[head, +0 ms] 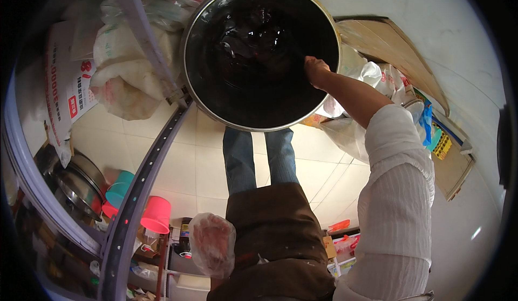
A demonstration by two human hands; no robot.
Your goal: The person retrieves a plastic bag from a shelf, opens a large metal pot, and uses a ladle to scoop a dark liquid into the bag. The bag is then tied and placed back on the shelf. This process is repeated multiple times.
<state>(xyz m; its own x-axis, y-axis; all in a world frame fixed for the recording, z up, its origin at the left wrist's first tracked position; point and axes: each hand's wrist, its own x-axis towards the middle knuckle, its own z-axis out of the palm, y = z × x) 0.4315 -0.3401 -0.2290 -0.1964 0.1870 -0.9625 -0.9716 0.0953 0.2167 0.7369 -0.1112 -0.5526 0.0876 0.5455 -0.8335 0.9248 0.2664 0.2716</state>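
Note:
A large round metal pot (pixel 259 129) stands in front of me, holding dark, glossy liquid (pixel 251 46) with shiny lumps at its surface. Over the pot's right side, my right hand (pixel 317 72) is bare and closed; a dark handle seems to run from it into the pot, but the dark interior hides its shape. My left hand (pixel 212 245) hangs beside the brown apron (pixel 275 228), inside a clear plastic bag or glove. It is away from the pot, and no object shows in it.
Filled plastic sacks (pixel 125 86) lie left of the pot, beside a purple-grey metal frame (pixel 156 151). A pink bucket (pixel 156 214), a teal bucket (pixel 119 188) and metal basins (pixel 79 187) stand lower left. Cardboard (pixel 388 50) and bags (pixel 350 137) lie along the right wall.

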